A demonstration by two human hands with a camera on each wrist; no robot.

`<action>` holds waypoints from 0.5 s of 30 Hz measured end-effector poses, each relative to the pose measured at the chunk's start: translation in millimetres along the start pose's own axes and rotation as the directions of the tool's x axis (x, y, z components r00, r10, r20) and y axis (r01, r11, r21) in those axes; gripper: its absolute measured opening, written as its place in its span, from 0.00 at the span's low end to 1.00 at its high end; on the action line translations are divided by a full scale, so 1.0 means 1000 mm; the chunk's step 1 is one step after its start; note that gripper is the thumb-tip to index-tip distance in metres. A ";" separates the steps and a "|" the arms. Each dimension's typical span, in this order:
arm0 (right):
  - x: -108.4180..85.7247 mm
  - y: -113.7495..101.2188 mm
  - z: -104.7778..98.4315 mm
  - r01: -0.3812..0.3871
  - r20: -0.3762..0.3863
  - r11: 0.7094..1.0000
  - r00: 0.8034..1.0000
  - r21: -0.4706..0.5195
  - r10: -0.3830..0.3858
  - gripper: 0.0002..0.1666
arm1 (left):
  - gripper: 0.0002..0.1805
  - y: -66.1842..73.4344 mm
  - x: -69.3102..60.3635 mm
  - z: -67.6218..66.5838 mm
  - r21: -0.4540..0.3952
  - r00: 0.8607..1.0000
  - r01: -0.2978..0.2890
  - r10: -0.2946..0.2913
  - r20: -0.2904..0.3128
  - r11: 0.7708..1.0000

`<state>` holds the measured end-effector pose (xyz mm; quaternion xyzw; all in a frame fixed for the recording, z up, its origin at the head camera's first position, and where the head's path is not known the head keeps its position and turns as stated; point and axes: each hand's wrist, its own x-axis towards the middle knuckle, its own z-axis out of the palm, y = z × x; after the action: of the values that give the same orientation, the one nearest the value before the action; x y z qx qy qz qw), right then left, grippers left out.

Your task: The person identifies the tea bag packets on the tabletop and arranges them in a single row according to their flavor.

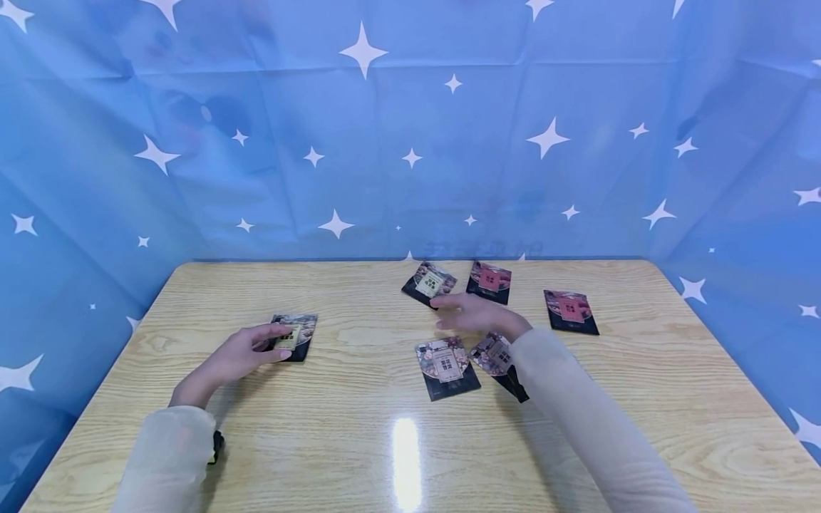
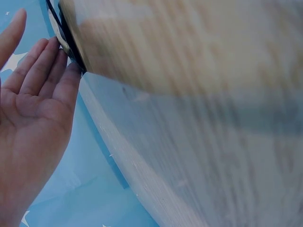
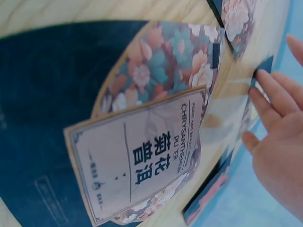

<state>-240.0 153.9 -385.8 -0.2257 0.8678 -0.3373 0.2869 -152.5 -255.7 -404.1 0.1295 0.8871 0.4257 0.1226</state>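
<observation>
In the head view my left hand (image 1: 234, 356) is at a flat tea packet (image 1: 306, 329) with a yellow label on the left of the table. Its fingers are extended over the packet. The left wrist view shows straight fingertips against that packet's dark edge (image 2: 71, 40), the thumb apart from it. At the back, my right hand (image 1: 474, 313) reaches to another yellow-label packet (image 1: 426, 283), fingertips at its near edge. In the right wrist view those fingers (image 3: 272, 92) look nearly straight. Under the right arm lie a pale-label packet (image 1: 447, 365) marked Chrysanthemum Pu'er and a mauve-label packet (image 1: 495, 354), partly covered by the sleeve.
Two red-label packets, one at the back (image 1: 490, 278) and one farther right (image 1: 571, 311), lie on the wooden table (image 1: 346, 427). A blue star-patterned cloth (image 1: 410, 192) hangs behind the table's back edge. Light glares off the tabletop near the front.
</observation>
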 end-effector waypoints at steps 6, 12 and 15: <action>-0.004 -0.008 0.006 0.042 0.042 0.999 0.998 -0.020 -0.041 0.34 | 0.31 0.000 0.000 0.000 -0.004 1.000 0.006 -0.006 0.009 1.000; -0.011 -0.015 0.013 0.087 0.113 0.994 0.990 -0.066 -0.079 0.34 | 0.31 0.000 0.000 0.000 0.004 1.000 -0.001 0.001 0.009 1.000; -0.014 -0.019 0.016 0.116 0.165 0.992 0.981 -0.048 -0.106 0.33 | 0.31 0.000 0.000 0.000 0.006 1.000 -0.005 0.005 0.009 1.000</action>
<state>-215.8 142.1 -376.9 -0.3087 0.8370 -0.3080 0.3306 -152.9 -256.0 -404.0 0.1339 0.8876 0.4226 0.1253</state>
